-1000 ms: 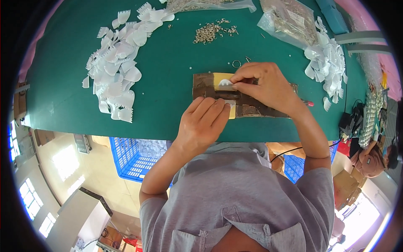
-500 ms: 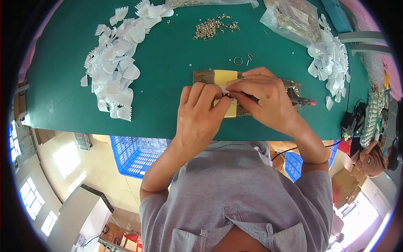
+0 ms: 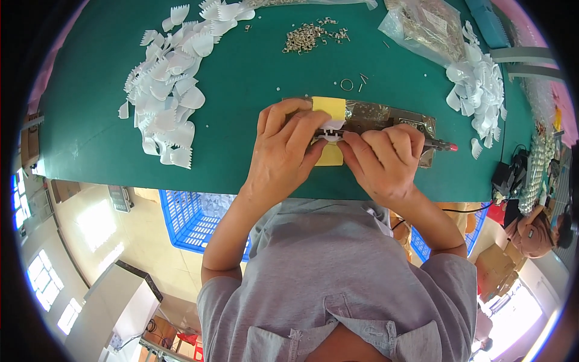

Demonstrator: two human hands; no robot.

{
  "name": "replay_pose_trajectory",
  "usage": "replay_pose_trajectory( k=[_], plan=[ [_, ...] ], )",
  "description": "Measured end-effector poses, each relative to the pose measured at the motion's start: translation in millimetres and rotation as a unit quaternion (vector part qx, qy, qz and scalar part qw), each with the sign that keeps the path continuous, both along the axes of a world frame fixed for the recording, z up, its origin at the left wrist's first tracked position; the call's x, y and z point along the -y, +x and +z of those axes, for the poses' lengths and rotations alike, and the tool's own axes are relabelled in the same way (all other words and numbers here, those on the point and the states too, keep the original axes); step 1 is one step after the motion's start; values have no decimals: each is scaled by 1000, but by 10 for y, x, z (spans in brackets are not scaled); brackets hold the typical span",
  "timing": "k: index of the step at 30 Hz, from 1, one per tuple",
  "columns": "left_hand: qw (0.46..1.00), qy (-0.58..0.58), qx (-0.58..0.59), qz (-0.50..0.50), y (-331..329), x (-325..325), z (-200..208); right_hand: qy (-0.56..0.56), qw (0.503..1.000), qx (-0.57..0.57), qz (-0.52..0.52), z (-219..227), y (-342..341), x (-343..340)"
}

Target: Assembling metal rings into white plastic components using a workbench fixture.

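Note:
Between my hands a small white toothed plastic piece (image 3: 333, 125) lies over a yellow strip, with dark parts along its teeth. My left hand (image 3: 278, 148) is closed, thumb and fingers gripping the piece from its left side. At the piece's right end, my right hand (image 3: 386, 158) pinches with thumb and forefinger, the other fingers curled; any tiny part inside the pinch is hidden. Under both hands is a flat board wrapped in brown tape (image 3: 367, 114), crossed by the yellow strip (image 3: 329, 105). A dark slim tool with a red tip (image 3: 444, 145) sits at the board's right end.
White toothed pieces form a long heap (image 3: 161, 90) at left and another heap (image 3: 479, 90) at right. Beyond the board are small metal clips (image 3: 303, 39), a metal ring (image 3: 346, 85) and pins (image 3: 363, 79). A clear bag (image 3: 425, 30) lies far right; a blue basket (image 3: 181, 226) stands below the table edge.
My right hand has moved down and to the right, off the top of the board. My left fingers have shifted up over the piece, and more of its toothed edge shows.

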State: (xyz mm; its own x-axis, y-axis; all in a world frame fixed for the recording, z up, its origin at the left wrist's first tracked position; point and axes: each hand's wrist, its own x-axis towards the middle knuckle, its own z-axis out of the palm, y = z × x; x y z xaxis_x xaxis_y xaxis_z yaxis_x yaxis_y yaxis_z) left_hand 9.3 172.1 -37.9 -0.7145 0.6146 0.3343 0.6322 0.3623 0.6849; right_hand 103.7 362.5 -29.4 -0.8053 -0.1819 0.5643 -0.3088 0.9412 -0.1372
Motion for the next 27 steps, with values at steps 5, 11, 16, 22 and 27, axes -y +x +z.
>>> replay_pose_trajectory(
  k=[5, 11, 16, 22, 27],
  plan=[
    [995, -16, -82, -60, -69, -1, -2, -27, 999, -40, 10, -97, -97, 101],
    [1000, 23, 3, -18, -26, 9, -48, -179, 974, 138, 12, 140, -237, -17],
    [998, 23, 59, -11, 14, 5, -97, -206, 954, 207, 63, 102, -460, -62],
    [999, 41, 26, 8, 12, 25, -162, -243, 948, 201, 50, 127, -396, -58],
    [999, 39, 26, -18, -38, 53, -180, -274, 946, 168, 41, 9, -392, -35]
  ],
)
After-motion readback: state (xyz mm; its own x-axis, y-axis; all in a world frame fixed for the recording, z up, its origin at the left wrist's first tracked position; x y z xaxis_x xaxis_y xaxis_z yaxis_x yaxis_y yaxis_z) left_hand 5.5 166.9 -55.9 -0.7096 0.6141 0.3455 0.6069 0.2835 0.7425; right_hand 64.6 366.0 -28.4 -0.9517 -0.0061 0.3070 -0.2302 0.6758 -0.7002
